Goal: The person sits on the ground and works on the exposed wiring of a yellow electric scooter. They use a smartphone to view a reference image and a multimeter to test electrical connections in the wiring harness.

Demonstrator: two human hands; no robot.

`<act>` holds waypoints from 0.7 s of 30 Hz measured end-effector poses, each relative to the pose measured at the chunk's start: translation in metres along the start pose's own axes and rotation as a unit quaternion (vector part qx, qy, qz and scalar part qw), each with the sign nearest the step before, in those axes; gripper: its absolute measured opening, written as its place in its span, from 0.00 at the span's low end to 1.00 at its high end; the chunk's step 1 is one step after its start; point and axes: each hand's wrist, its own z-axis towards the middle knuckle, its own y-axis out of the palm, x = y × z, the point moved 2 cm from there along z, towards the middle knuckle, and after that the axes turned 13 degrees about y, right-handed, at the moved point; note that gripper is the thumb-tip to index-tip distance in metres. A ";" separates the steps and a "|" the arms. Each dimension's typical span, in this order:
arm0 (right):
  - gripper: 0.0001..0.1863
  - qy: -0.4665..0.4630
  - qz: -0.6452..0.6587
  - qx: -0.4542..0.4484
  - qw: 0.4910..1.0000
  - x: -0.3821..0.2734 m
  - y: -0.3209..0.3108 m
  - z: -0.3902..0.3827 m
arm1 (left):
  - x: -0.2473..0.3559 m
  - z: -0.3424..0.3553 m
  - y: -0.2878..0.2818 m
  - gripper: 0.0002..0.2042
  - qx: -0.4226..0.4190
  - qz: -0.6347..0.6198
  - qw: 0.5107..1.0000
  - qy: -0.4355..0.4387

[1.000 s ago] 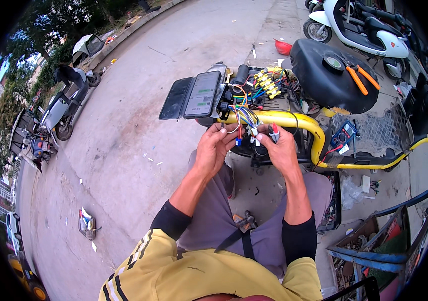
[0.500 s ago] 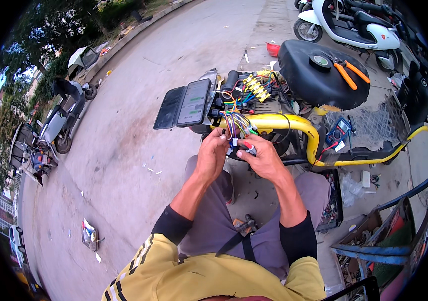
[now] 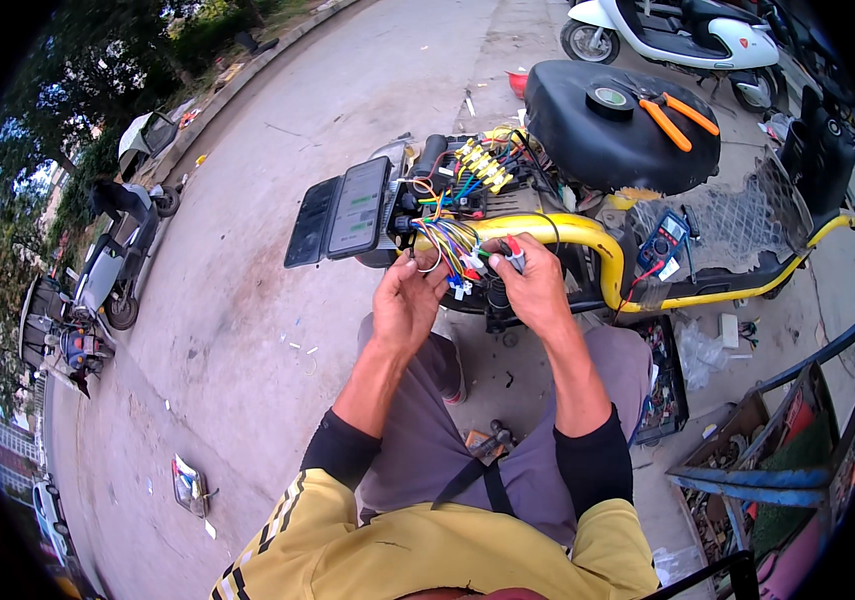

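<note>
My left hand (image 3: 407,305) is closed at the left side of a bundle of coloured wires (image 3: 450,240), its fingertips among the wires. My right hand (image 3: 532,290) pinches a short red and grey piece (image 3: 514,252), perhaps a test probe, at the bundle's right side. White and blue plug connectors (image 3: 462,288) hang between the hands. The wires come out at the end of a stripped electric scooter with a yellow frame tube (image 3: 547,228). Above the left hand, a phone in an open flip case (image 3: 358,207) leans on the scooter. Yellow connectors (image 3: 484,165) lie on its wiring.
A black seat (image 3: 587,140) carries orange-handled pliers (image 3: 669,125) and a tape roll (image 3: 610,98). On the footboard lies a blue multimeter (image 3: 663,243). Parts trays (image 3: 659,395) and a blue-edged bin (image 3: 747,485) stand at the right. Parked scooters (image 3: 112,255) are further off.
My right hand has risen with the red and grey piece. The left hand has turned more open-palmed, and the wires are more fanned out. The whole view has shifted slightly.
</note>
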 end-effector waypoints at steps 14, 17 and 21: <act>0.17 0.002 -0.061 0.023 0.998 0.006 -0.001 0.005 | -0.003 0.005 0.000 0.06 -0.028 -0.025 0.999 -0.014; 0.17 0.024 -0.033 0.004 0.999 0.011 -0.001 0.006 | -0.003 0.005 0.004 0.06 -0.013 -0.027 0.999 -0.009; 0.17 0.061 -0.008 -0.051 0.997 0.000 -0.001 0.000 | -0.001 0.004 -0.006 0.06 0.000 -0.037 0.999 -0.007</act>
